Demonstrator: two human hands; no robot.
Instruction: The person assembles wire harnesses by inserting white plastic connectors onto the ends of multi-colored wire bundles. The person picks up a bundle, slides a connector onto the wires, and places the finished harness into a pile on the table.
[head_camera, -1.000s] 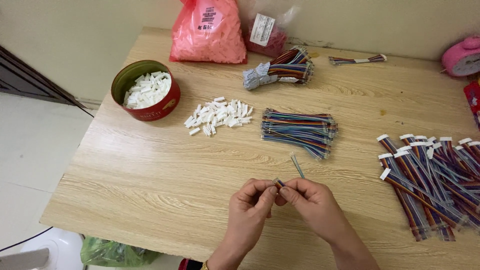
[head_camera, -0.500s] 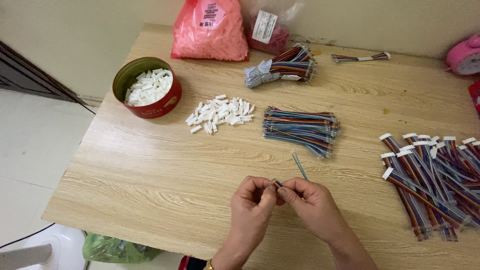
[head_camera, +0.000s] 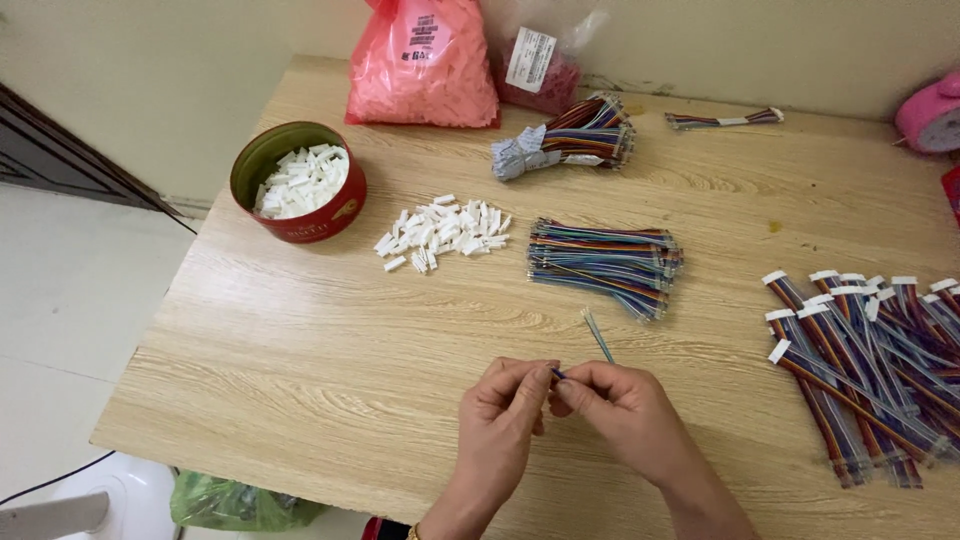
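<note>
- My left hand (head_camera: 505, 415) and my right hand (head_camera: 625, 410) meet near the front edge of the bench (head_camera: 300, 340), fingertips pinched together and touching at one small spot between them.
- In that pinch I hold the near end of a thin ribbon cable (head_camera: 597, 335); both sets of fingers are clenched on it, and whether a connector sits between them I cannot tell, as the fingers cover that end.
- The cable's long axis runs away from me and slightly to the left, its free tip pointing up toward the bundle of coloured cables (head_camera: 605, 258) that lies just beyond it.
- My right hand lies under the cable's length, so it is the nearer one to the free part; my left only meets it at the pinched end.
- Further out, to the left of that bundle, lies a loose heap of white connectors (head_camera: 440, 232), and past it a red tin (head_camera: 300, 225) holding more of them.
- Well off to my right lie finished cables (head_camera: 860, 370) with white ends, fanned across the bench.
</note>
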